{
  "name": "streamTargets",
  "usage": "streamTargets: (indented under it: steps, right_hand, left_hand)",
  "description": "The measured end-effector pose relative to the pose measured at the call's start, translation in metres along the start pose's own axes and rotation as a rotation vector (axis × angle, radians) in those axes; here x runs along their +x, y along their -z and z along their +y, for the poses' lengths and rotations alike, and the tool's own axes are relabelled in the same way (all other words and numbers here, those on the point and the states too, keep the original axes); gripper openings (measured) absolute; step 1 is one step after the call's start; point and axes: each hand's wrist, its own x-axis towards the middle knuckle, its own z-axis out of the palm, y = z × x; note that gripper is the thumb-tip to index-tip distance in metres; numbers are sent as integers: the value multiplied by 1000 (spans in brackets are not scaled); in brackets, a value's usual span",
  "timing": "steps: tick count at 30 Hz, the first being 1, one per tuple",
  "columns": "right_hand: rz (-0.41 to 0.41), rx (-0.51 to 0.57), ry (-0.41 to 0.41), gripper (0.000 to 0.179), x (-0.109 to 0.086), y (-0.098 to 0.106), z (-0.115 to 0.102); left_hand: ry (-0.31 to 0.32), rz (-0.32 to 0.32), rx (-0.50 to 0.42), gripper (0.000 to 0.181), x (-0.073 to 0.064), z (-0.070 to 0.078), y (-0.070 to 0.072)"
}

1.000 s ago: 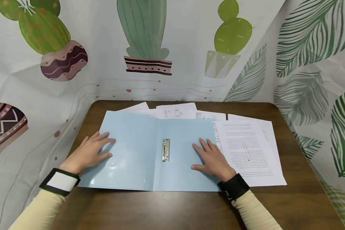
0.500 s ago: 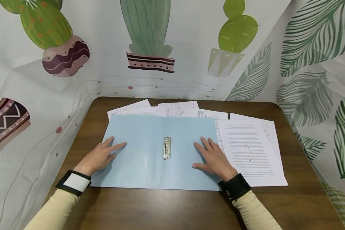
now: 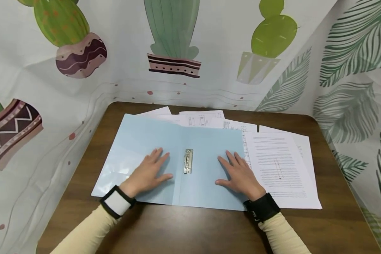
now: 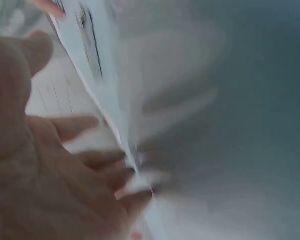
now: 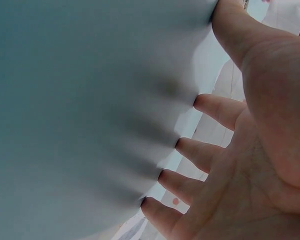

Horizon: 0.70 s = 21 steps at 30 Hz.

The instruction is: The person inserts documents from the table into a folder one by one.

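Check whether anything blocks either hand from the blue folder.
Nothing visible does. The right hand touches the blue folder on its right half; the left hand is over its left half. Printed sheets show only beyond its far and right edges.

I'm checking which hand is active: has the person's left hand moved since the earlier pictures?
Yes: in the head view, the left hand has moved right, away from the left edge of the table and toward the metal clip.

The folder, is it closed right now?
No, the folder lies open, its metal clip showing between the left hand and the right hand.
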Motion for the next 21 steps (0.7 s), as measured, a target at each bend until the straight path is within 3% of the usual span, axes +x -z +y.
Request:
streamTargets:
  steps: [4,9,21]
  right_hand:
    - [-7,-2,3,90,1,0,0]
    - [-7,-1,5,89,1,1,0]
    - [-12,0,13,88,2,2,-2]
  left_hand:
    - [68,-54,40,92,3,21,-20]
    - [112,-59,69,102,5,27,-38]
    - [154,-85,102,112,7,31,-46]
